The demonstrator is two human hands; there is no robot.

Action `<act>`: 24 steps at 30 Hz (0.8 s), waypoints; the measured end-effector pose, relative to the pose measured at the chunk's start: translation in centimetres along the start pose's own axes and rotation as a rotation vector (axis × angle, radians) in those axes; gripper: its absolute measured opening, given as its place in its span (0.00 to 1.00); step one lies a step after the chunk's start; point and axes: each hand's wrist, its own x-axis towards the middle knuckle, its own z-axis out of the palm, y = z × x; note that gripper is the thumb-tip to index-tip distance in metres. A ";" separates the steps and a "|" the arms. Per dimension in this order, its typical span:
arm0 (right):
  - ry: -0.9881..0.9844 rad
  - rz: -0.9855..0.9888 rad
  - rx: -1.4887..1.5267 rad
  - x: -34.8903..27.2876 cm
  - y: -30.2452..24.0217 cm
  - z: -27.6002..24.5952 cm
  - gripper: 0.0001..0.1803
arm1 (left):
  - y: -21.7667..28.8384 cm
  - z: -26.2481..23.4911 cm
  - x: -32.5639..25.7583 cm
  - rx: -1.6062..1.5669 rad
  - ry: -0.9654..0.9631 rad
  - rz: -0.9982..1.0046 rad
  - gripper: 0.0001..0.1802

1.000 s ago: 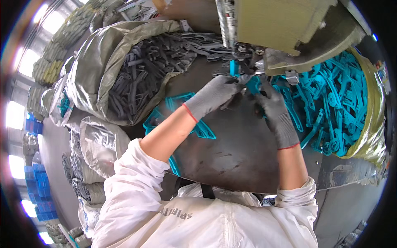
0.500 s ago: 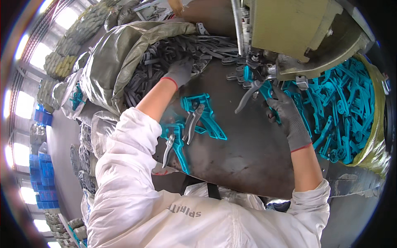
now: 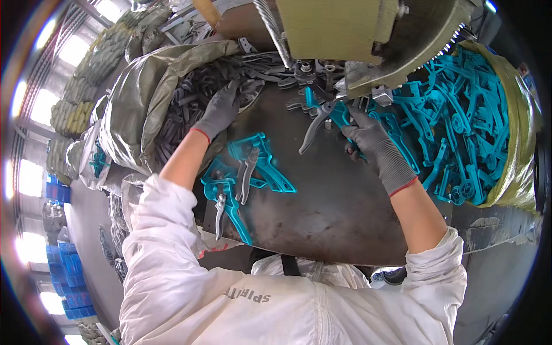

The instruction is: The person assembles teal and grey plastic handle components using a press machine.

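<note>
The teal handle [image 3: 340,115] lies at about 10 o'clock from the middle of your right hand [image 3: 374,140], in under the lower edge of the machine [image 3: 330,29]. Your right fingers are curled in around it, thumb and forefinger near together, and the grey lever [image 3: 313,131] hangs from its upper end toward 7 o'clock, apart from your fingertips. Your left hand [image 3: 218,114] is over the heap of grey parts [image 3: 187,100] in the grey-green sack [image 3: 123,109], fingers pointing to 1 o'clock and kept close together; you cannot tell from here whether they grip a part. At 5 o'clock from that hand the upper teal-and-grey tool [image 3: 270,171] lies on the bench [image 3: 328,201], with the lower teal-and-grey tool [image 3: 235,214] at 6 o'clock. The loose teal parts [image 3: 466,115] fill the yellow sack [image 3: 514,161] at 2 to 3 o'clock from your right hand.

A second ago both your hands were together at the machine; now the left has gone to the grey heap, while the right stays at the handle. The two tools, then largely behind your left forearm, now show.

Your left fingertips blend into the grey parts, your right hand covers the handle's lower length, and the machine is cut off along 12 o'clock.
</note>
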 end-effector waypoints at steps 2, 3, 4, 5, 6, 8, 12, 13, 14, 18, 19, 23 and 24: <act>0.044 -0.026 -0.058 0.3 0.7 -0.1 0.32 | 4.7 -0.3 -0.3 -0.115 0.072 -0.014 0.20; 0.076 -0.042 -0.078 0.7 1.3 -0.1 0.30 | 7.7 -0.8 -0.7 -0.220 0.153 -0.047 0.20; 0.095 -0.065 -0.102 1.1 1.5 0.1 0.28 | 10.4 -1.3 -1.5 -0.467 0.032 -0.193 0.18; 0.099 -0.062 -0.099 1.2 1.7 -0.1 0.28 | 12.8 -0.9 -2.3 -0.717 -0.097 -0.338 0.16; 0.086 -0.045 -0.062 0.9 1.3 -0.1 0.30 | 14.3 -0.3 -3.2 -0.801 -0.211 -0.487 0.14; 0.070 -0.023 -0.027 1.3 2.1 0.0 0.33 | 17.4 0.6 -4.0 -0.884 -0.329 -0.642 0.12; 0.130 -0.167 -0.137 2.0 2.7 -0.4 0.31 | 20.3 0.1 -2.9 -1.546 -0.459 -0.792 0.13; 0.062 -0.041 0.032 1.6 2.0 -0.3 0.30 | 20.1 0.1 -2.7 -1.498 -0.539 -0.762 0.14; 0.056 -0.037 0.029 1.3 1.5 -0.1 0.30 | 20.1 0.1 -2.8 -1.489 -0.503 -0.791 0.15; 0.044 0.041 -0.040 1.0 1.4 -1.0 0.29 | 20.2 -2.7 -0.8 -1.311 -0.659 -0.788 0.16; 0.020 0.054 -0.025 0.8 1.4 -0.5 0.30 | 20.0 -2.2 -1.4 -1.312 -0.651 -0.798 0.16; 0.001 0.125 -0.059 1.2 1.6 -0.1 0.30 | 21.3 0.7 -2.8 -1.129 -0.586 -0.821 0.16; 0.020 0.117 -0.077 1.3 1.9 -0.1 0.31 | 21.7 0.7 -3.2 -1.228 -0.499 -0.875 0.16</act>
